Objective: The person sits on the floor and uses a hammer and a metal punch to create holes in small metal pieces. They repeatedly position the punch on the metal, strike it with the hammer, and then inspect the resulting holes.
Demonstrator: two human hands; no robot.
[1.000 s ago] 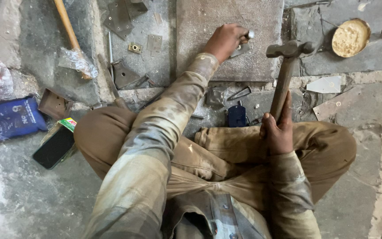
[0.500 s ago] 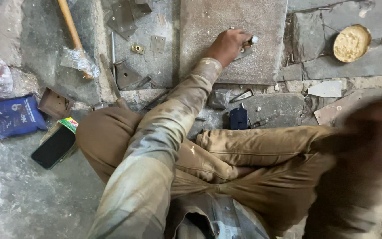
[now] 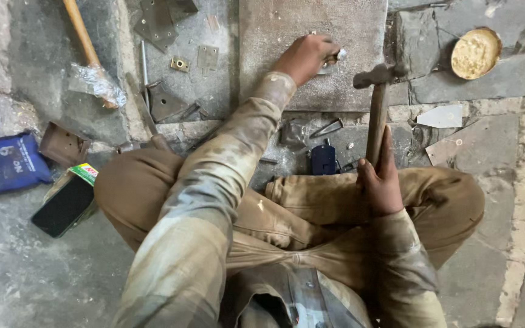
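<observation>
Two hammers were in view: one hammer [image 3: 379, 97] with a wooden handle held upright, and a second hammer [image 3: 89, 58] lying on the floor at the upper left. There was one flat stone slab [image 3: 347, 36], one round yellow bowl [image 3: 475, 53], one black phone [image 3: 65, 205], one blue packet [image 3: 4, 164], and two small square metal plates [image 3: 180, 63], the other plate [image 3: 208, 58] beside it.
</observation>
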